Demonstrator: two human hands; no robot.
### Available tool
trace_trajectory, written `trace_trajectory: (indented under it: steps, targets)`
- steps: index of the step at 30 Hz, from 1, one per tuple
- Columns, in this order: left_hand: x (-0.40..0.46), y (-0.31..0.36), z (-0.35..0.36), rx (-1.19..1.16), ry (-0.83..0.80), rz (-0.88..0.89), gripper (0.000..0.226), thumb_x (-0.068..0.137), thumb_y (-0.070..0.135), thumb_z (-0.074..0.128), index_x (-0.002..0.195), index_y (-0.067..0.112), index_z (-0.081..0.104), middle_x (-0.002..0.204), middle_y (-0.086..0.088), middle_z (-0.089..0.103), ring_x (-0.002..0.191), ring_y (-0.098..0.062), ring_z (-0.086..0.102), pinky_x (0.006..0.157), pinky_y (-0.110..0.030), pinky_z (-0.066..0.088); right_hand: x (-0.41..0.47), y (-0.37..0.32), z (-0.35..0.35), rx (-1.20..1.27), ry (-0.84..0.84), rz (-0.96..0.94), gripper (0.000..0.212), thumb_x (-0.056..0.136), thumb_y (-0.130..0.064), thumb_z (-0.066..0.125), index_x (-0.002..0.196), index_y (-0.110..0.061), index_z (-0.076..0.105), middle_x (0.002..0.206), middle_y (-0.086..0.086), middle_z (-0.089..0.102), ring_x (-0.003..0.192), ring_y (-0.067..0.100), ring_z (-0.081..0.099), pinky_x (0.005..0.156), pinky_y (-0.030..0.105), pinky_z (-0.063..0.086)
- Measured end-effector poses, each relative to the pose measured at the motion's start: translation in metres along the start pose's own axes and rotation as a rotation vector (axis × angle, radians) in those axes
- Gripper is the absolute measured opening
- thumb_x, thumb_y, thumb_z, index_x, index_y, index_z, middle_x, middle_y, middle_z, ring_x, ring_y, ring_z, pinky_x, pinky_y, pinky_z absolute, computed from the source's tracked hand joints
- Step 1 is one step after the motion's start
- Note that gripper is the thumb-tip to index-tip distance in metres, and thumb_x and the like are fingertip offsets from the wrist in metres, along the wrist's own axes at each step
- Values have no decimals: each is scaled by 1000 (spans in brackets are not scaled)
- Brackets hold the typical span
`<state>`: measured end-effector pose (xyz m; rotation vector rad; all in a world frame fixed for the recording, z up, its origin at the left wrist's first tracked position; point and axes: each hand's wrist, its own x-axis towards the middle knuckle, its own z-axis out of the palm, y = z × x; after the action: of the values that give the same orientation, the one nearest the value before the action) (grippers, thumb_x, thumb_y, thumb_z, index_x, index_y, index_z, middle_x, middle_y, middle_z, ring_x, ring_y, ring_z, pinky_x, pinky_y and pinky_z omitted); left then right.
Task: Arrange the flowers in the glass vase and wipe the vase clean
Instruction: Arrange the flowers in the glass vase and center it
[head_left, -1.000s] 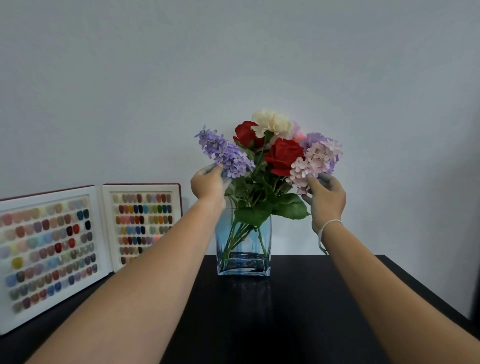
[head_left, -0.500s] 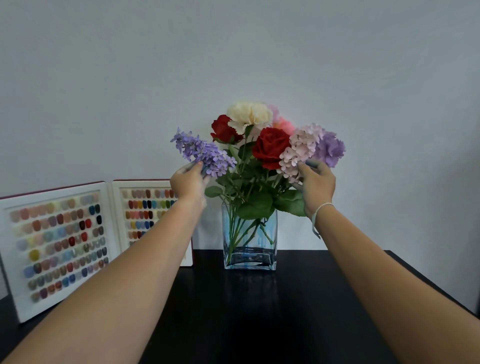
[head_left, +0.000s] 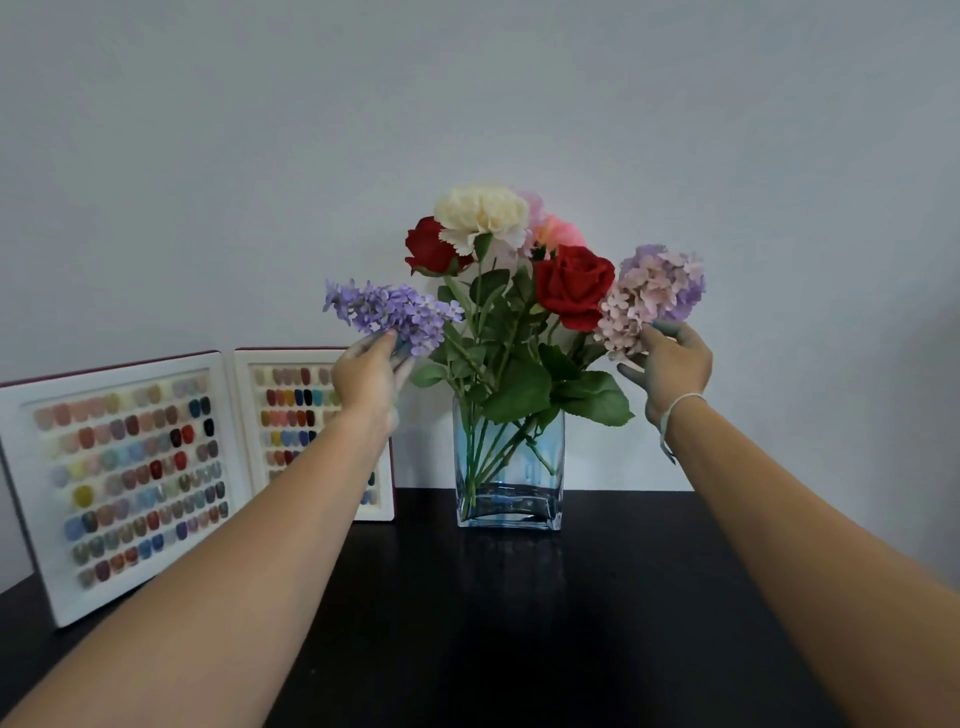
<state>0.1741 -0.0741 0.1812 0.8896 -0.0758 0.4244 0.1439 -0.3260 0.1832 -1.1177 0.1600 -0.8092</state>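
A square blue-tinted glass vase (head_left: 509, 467) stands on the black table (head_left: 519, 623) near the wall. It holds a bouquet: two red roses (head_left: 574, 286), a cream carnation (head_left: 480, 213), pink blooms behind, green leaves. My left hand (head_left: 369, 374) pinches the purple lilac spray (head_left: 389, 312), which leans out to the left. My right hand (head_left: 670, 364) holds the underside of the pink and purple hydrangea head (head_left: 649, 296), which leans out to the right. Several green stems cross inside the vase.
Two white framed panels of coloured nail samples (head_left: 130, 467) lean against the wall at the left, the nearer one partly behind my left forearm. A plain grey wall rises behind the vase. A white bracelet (head_left: 680, 410) circles my right wrist.
Both hands have drawn apart, spreading the lilac to the left and the hydrangea to the right. The view has shifted, so the bouquet and vase sit more central.
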Motion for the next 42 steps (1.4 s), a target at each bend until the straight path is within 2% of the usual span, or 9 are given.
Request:
trace_trajectory:
  steps: [5,10,13,18,22,27,30,37,42]
  targets:
    - [-10,-11,-4,32,-21,25,11,87,11,56,98,8,58,87,-3,64,78,-13,64,78,-28,55,-9,4,-12,-23,1,-71,22,84,-17,57,106,-22,58,102,4,62,82,20,62,68,29,56]
    - [-35,-40,-20,241,-3,75,24,88,8,51,112,6,53,95,-6,58,85,-16,60,76,-27,53,-34,39,-31,-192,-16,-233,21,85,-21,57,103,-32,54,104,-4,61,86,13,60,71,26,51]
    - [-51,-63,-26,550,-175,184,21,87,11,51,108,15,55,101,-4,58,93,-17,58,86,-31,51,-37,60,-37,-351,-125,-284,22,85,-21,57,104,-31,55,107,-7,60,94,12,58,72,18,43]
    - [-52,-85,-16,1026,-551,516,41,83,18,60,123,24,49,120,5,50,111,-9,45,96,-22,37,-30,76,-42,-756,-362,-495,38,80,-17,62,117,-24,55,122,-2,55,112,18,47,95,27,35]
    - [-44,-91,2,1267,-606,645,45,86,20,56,129,25,45,130,3,48,117,-15,42,88,-22,36,-21,82,-42,-977,-386,-580,42,80,-15,61,122,-19,53,131,2,51,120,24,42,101,34,33]
    - [-31,-83,16,1268,-527,666,38,84,0,46,115,16,61,120,-4,60,97,-23,56,78,-26,42,-7,80,-39,-1021,-285,-632,29,87,-13,52,114,-20,61,121,0,62,109,25,51,81,31,42]
    - [-14,-68,12,1257,-493,678,40,82,-9,45,110,12,64,115,-9,62,96,-23,58,82,-27,43,3,75,-39,-1025,-255,-655,26,89,-12,49,107,-20,66,114,2,66,100,26,56,71,27,41]
    - [14,-42,0,1271,-458,765,35,80,-10,50,106,7,66,112,-14,65,102,-25,59,93,-22,37,19,60,-29,-1004,-238,-701,27,89,-12,48,104,-21,67,110,4,68,96,27,59,69,29,43]
    - [8,-55,-18,1265,-523,678,41,79,-13,48,109,10,65,115,-11,64,105,-20,56,95,-18,35,17,74,-35,-917,-233,-592,25,91,-15,48,105,-22,67,111,5,68,96,25,60,75,26,42]
